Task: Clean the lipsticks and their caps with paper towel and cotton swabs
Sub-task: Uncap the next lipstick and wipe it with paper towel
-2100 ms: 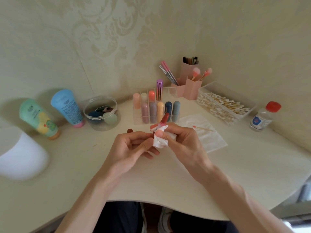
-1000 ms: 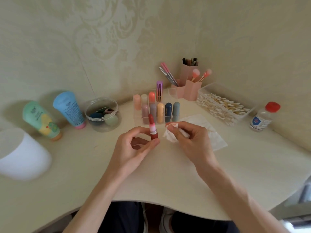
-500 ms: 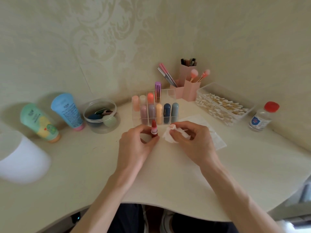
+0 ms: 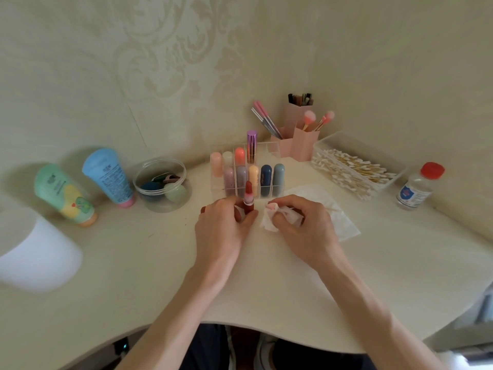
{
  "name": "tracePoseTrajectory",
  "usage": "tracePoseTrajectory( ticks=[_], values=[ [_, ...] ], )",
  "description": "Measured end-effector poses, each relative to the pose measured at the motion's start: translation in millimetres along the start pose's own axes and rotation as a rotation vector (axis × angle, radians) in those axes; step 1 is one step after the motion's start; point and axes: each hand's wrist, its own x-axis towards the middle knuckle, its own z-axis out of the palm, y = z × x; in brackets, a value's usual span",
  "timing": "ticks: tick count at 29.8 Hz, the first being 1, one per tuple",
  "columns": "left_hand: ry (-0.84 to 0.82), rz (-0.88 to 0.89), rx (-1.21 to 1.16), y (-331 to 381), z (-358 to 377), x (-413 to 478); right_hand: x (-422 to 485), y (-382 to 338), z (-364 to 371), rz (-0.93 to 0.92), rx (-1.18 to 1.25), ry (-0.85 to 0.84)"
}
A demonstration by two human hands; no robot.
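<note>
Red-brown lipstick [image 4: 248,194] stands upright and uncapped, its bullet raised above a pink collar and a dark red base. It is just in front of the clear rack [image 4: 272,149] of capped lipsticks [image 4: 266,177]. The left hand [image 4: 221,236] pinches the base between thumb and curled fingers, back of the hand up, forearm reaching in over the bench [image 4: 133,263]. The right hand [image 4: 304,228], just beside it and clear of the lipstick, is curled tight on a crumpled white wad [image 4: 269,224] of paper towel smudged pink. It sits partly over a flat sheet [image 4: 345,227] of towel on the bench.
</note>
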Motion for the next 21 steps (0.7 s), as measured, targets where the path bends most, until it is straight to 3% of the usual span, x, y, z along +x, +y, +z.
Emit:
tracePoseTrajectory(
  ticks=[13,16,21],
  values=[
    [0.026,0.045,-0.058,-11,-4,-13,-2,-6,-3,-0.031,-0.029,-0.02],
    [0.027,0.042,-0.231,-15,-13,-28,-4,-8,-3,-0.01,0.032,-0.052],
    [-0.211,-0.08,-0.6,-10,-39,-43,-10,-17,1,-0.038,0.116,-0.16]
  ],
)
